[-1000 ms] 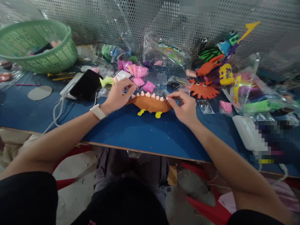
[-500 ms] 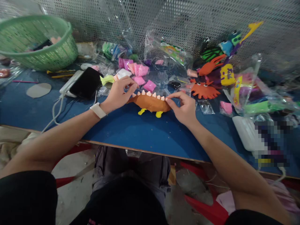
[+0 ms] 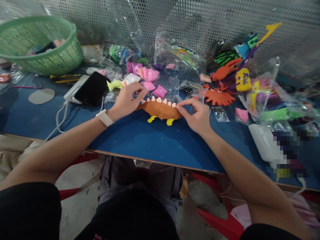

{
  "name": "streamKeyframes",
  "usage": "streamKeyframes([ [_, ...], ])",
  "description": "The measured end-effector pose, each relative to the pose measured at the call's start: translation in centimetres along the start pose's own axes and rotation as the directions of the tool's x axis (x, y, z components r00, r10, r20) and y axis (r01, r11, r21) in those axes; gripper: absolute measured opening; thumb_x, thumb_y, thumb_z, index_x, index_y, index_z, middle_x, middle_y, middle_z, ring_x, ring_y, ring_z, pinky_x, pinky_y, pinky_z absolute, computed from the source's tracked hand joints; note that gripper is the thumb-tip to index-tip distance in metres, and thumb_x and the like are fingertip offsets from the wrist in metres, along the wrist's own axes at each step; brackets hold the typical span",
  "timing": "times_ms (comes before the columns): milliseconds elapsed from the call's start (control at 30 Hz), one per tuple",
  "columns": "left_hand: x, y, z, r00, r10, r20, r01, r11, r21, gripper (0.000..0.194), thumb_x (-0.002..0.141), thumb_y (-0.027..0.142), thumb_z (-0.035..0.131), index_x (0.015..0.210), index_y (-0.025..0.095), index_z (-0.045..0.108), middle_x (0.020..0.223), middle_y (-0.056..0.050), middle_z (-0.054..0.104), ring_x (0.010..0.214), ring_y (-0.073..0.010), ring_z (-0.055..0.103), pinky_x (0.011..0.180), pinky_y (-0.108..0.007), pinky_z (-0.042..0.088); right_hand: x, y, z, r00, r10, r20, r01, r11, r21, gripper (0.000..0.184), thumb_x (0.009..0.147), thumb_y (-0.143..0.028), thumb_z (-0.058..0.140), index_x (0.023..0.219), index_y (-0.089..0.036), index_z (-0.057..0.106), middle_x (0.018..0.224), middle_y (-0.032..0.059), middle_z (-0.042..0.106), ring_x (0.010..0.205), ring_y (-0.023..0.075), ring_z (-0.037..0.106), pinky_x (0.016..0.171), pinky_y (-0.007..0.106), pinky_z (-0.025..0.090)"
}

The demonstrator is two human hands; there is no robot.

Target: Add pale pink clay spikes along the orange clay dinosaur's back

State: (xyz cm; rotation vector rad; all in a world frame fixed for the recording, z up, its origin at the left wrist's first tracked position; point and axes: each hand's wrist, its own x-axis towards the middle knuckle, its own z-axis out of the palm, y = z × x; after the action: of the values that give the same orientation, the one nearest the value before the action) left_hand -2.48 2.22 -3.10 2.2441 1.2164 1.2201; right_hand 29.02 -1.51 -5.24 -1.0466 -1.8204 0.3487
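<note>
A brown clay dinosaur [image 3: 161, 110] rests on the blue table, with pale pink spikes [image 3: 159, 100] in a row along its back. Two yellow feet [image 3: 169, 122] show at its lower edge. My left hand [image 3: 129, 98], wearing a white wristband, is closed with thumb and fingers pinched at the dinosaur's narrow left end. At the opposite end, my right hand [image 3: 196, 115] pinches by the last spike, thumb against the brown body. The fingers partly cover both ends of the figure.
Behind the hands lie pink clay packets [image 3: 160, 91] and clear wrappers. A phone [image 3: 92, 88] and green basket [image 3: 41, 46] stand left. An orange clay crab [image 3: 218, 95], other clay figures and a white device [image 3: 261, 141] are right. The table's front edge [image 3: 155, 162] is near my lap.
</note>
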Motion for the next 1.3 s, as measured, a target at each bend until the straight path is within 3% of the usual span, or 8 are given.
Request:
streamKeyframes([
  [233, 0.0, 0.0, -0.2, 1.0, 0.009, 0.022, -0.009, 1.0, 0.008, 0.022, 0.109, 0.027, 0.058, 0.098, 0.02, 0.076, 0.104, -0.007, 0.078, 0.093, -0.0168, 0.071, 0.082, -0.032, 0.056, 0.1, 0.0, 0.0, 0.999, -0.033, 0.003, 0.033, 0.999, 0.0, 0.016, 0.1, -0.045, 0.08, 0.097, -0.03, 0.08, 0.101, 0.0029, 0.084, 0.097, 0.0244, 0.08, 0.095, 0.046, 0.064],
  [467, 0.1, -0.1, -0.1, 1.0, 0.007, 0.015, -0.007, 1.0, 0.023, 0.023, 0.109, 0.027, 0.058, 0.1, 0.021, 0.078, 0.102, -0.006, 0.077, 0.092, -0.0164, 0.071, 0.084, -0.033, 0.057, 0.1, 0.0, 0.2, 1.0, 0.019, 0.021, -0.02, 1.0, 0.02, 0.02, 0.1, -0.048, 0.078, 0.102, -0.028, 0.08, 0.101, 0.0036, 0.085, 0.096, 0.024, 0.08, 0.095, 0.045, 0.066],
  [867, 1.1, -2.4, -0.9, 0.999, 0.011, -0.049, -0.008, 0.997, 0.079, 0.022, 0.109, 0.028, 0.059, 0.091, 0.021, 0.07, 0.098, -0.005, 0.073, 0.093, -0.0174, 0.068, 0.086, -0.034, 0.055, 0.1, 0.5, 0.3, 0.997, 0.063, 0.043, -0.066, 0.994, 0.084, 0.017, 0.097, -0.045, 0.08, 0.102, -0.028, 0.08, 0.105, 0.0041, 0.084, 0.101, 0.0258, 0.08, 0.1, 0.049, 0.065],
  [1033, 1.6, -3.9, -0.9, 1.0, -0.006, -0.001, 0.006, 0.989, 0.149, 0.015, 0.106, 0.022, 0.059, 0.103, 0.021, 0.074, 0.11, -0.007, 0.075, 0.1, -0.02, 0.071, 0.098, -0.04, 0.058, 0.9, 0.5, -0.2, 0.997, 0.013, -0.075, -0.008, 0.997, 0.073, 0.023, 0.097, -0.051, 0.078, 0.101, -0.028, 0.08, 0.103, 0.0057, 0.084, 0.099, 0.0265, 0.08, 0.096, 0.048, 0.066],
  [1100, 1.7, -4.5, -0.8, 1.0, 0.0, 0.013, -0.003, 0.979, 0.203, 0.017, 0.104, 0.019, 0.059, 0.11, 0.02, 0.075, 0.12, -0.01, 0.075, 0.113, -0.0238, 0.07, 0.108, -0.045, 0.057, 1.0, -1.6, -0.8, 0.987, -0.069, -0.143, 0.072, 0.997, 0.012, 0.021, 0.099, -0.049, 0.078, 0.097, -0.029, 0.08, 0.099, 0.0051, 0.084, 0.097, 0.0271, 0.079, 0.094, 0.05, 0.065],
  [1167, 1.8, -5.0, -0.8, 0.999, 0.003, 0.04, -0.014, 0.963, 0.268, 0.021, 0.103, 0.019, 0.058, 0.117, 0.019, 0.074, 0.13, -0.013, 0.072, 0.128, -0.0281, 0.066, 0.119, -0.049, 0.053, 0.6, -5.9, -1.7, 0.976, -0.138, -0.168, 0.143, 0.99, 0.018, 0.013, 0.1, -0.044, 0.078, 0.096, -0.032, 0.081, 0.095, 0.0025, 0.084, 0.091, 0.0256, 0.08, 0.089, 0.048, 0.065],
  [1233, 1.7, -5.4, -0.9, 0.997, -0.023, 0.069, -0.001, 0.946, 0.325, 0.026, 0.103, 0.018, 0.056, 0.122, 0.018, 0.073, 0.136, -0.015, 0.07, 0.136, -0.0305, 0.062, 0.125, -0.05, 0.048, -0.8, -12.0, -3.0, 0.974, -0.212, -0.076, 0.217, 0.973, 0.075, 0.006, 0.1, -0.035, 0.078, 0.102, -0.038, 0.082, 0.095, -0.0018, 0.085, 0.084, 0.0229, 0.08, 0.083, 0.046, 0.067],
  [1300, 1.7, -5.5, -1.0, 0.995, -0.058, 0.086, 0.023, 0.93, 0.366, 0.029, 0.102, 0.018, 0.055, 0.126, 0.018, 0.072, 0.14, -0.016, 0.068, 0.138, -0.0323, 0.06, 0.126, -0.052, 0.046, -3.1, -18.9, -4.5, 0.906, -0.415, 0.087, 0.399, 0.904, 0.154, 0.023, 0.094, -0.03, 0.081, 0.107, -0.049, 0.082, 0.087, -0.0096, 0.085, 0.077, 0.0213, 0.08, 0.083, 0.048, 0.07],
])
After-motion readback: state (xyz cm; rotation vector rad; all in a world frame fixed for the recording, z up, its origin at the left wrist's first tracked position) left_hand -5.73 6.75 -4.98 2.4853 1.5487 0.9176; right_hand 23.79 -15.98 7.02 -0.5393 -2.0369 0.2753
